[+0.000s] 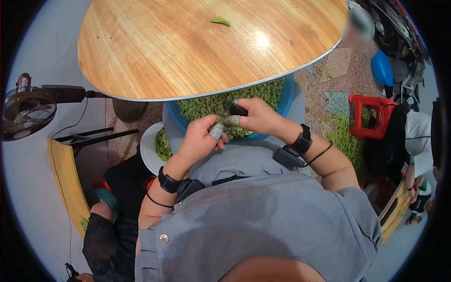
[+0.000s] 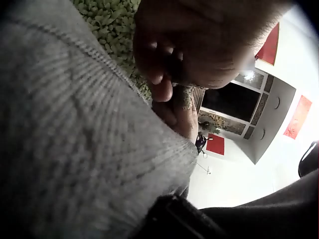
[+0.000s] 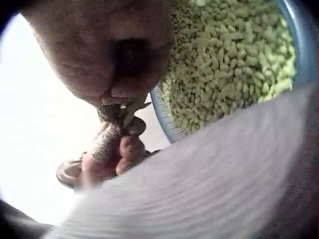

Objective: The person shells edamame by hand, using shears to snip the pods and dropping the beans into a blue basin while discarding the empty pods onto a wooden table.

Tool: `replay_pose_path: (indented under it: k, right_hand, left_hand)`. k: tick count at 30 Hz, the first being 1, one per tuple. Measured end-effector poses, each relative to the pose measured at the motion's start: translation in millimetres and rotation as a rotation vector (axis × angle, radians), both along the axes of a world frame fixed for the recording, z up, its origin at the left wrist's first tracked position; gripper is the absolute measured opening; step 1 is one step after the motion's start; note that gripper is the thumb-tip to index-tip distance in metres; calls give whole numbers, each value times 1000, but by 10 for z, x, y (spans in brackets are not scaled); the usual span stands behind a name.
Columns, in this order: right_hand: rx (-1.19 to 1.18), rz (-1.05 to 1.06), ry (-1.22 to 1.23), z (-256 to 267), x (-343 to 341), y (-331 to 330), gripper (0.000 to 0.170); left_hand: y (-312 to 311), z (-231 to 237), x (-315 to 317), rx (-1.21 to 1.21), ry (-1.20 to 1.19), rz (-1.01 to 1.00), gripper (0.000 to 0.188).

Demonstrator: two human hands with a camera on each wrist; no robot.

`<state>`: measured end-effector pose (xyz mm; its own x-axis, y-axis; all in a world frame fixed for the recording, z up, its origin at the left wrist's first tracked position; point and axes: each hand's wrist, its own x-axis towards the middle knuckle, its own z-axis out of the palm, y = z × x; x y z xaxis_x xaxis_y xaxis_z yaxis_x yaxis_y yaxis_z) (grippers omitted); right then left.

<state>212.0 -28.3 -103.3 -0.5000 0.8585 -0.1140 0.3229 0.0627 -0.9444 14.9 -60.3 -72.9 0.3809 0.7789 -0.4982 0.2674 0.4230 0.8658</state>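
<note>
Over a blue basket (image 1: 290, 91) heaped with shelled green beans (image 1: 199, 107), my two hands meet at the fingertips. My left hand (image 1: 198, 137) has its fingers curled and a grey-speckled wrap on the thumb. Opposite it, my right hand (image 1: 260, 115) also wears a speckled wrap on its thumb, and something black shows by its fingers. In the right wrist view a small green bean pod (image 3: 133, 108) is pinched between the hands, its pointed tip sticking out. The fingers hide most of the pod.
A wooden table (image 1: 188, 51) overhangs the basket's far side, with one green pod (image 1: 220, 21) on top. Left of the basket stands a white bucket (image 1: 149, 149) holding green pods. Green pods or husks (image 1: 345, 141) litter the floor near a red stool (image 1: 371, 134). A fan (image 1: 30, 101) stands at left.
</note>
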Motion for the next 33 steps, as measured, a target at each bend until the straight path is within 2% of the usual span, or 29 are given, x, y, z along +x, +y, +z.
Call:
replay_pose_path:
  k: [1, 5, 7, 10, 15, 16, 19, 21, 24, 25, 27, 28, 29, 31, 32, 33]
  right_hand:
    - [-173, 25, 48, -1, 5, 7, 16]
    - [-347, -23, 9, -3, -32, 31, 14]
    - [-202, -6, 30, -98, -52, 43, 22]
    - [-168, 32, 9, -28, -78, 33, 15]
    - [-25, 32, -50, 40, -108, 40, 19]
    - [-35, 19, -83, 48, -110, 48, 19]
    - [8, -15, -194, -5, -57, 87, 20]
    - [269, 56, -433, 46, 0, 98, 25]
    - [322, 113, -474, 218, 39, 100, 23]
    - [326, 120, -474, 310, 19, 140, 23]
    - [242, 110, -221, 583, 9, 244, 21]
    - [125, 103, -349, 802, -21, 330, 21]
    - [133, 99, -352, 826, -34, 408, 21]
    - [346, 33, -358, 860, -60, 596, 20]
    - [479, -43, -392, 871, -83, 701, 18]
    - [488, -44, -391, 873, -102, 836, 18]
  left_hand:
    - [-17, -32, -20, -26, -69, 3, 15]
    - [-42, -112, -54, -67, -191, 39, 16]
    - [-43, -79, -68, -87, -148, 70, 18]
    - [-34, -51, -80, -17, -72, 48, 16]
    - [-22, -48, -50, 139, 52, -11, 13]
    - [-14, -46, -42, 153, 114, -48, 12]
    - [-17, -57, -86, 139, 100, -29, 10]
    - [2, -18, -153, 139, 114, 7, 9]
    - [-88, -38, -382, 149, 134, 105, 13]
    - [-93, -51, -481, 180, 132, 158, 19]
    - [-158, -61, -726, 199, 147, 187, 19]
    - [-193, -51, -852, 200, 318, 204, 18]
    - [-242, -41, -988, 200, 491, 221, 17]
    - [-388, -133, -1292, 649, 918, 71, 18]
    - [-469, -174, -1417, 657, 919, 75, 18]
    - [-546, -198, -1521, 499, 1066, 66, 20]
